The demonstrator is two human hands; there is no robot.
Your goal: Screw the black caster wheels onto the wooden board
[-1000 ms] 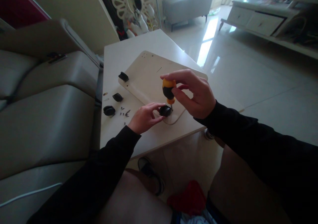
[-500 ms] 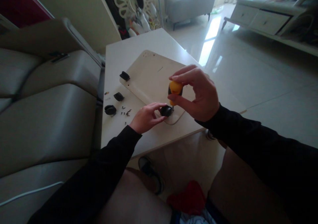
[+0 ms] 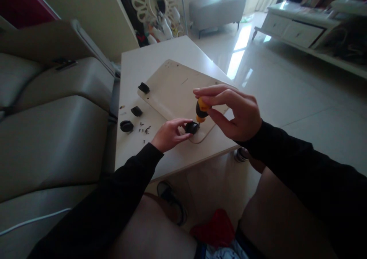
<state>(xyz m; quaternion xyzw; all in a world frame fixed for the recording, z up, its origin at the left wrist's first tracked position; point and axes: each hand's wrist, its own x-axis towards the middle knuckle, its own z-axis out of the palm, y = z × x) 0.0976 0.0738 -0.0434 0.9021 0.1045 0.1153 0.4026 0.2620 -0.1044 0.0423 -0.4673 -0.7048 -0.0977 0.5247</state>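
My left hand (image 3: 172, 134) pinches a black caster wheel (image 3: 191, 127) at the near corner of a pale, round-cornered board (image 3: 172, 87). In my right hand (image 3: 232, 109) is a short screwdriver (image 3: 202, 109) with a yellow and black handle, gripped at its top end by the fingers. Its shaft points down, and the tip meets the board right beside the caster; the screw under it is too small to make out. Another black caster (image 3: 143, 87) stands on the board's left corner. Two loose casters, one nearer (image 3: 126, 126) and one farther (image 3: 137, 111), lie on the table.
Several small dark screws (image 3: 146, 130) are scattered on the white table (image 3: 134, 155) left of my hand. A grey sofa (image 3: 57, 136) runs along the left side. Beyond the table stand a grey bench (image 3: 218, 12) and a white cabinet (image 3: 298, 29). A red cloth (image 3: 215, 228) is below.
My right hand has shifted slightly right and its fingers have straightened and rolled on the handle, showing more of its black middle. My left hand keeps its place on the caster.
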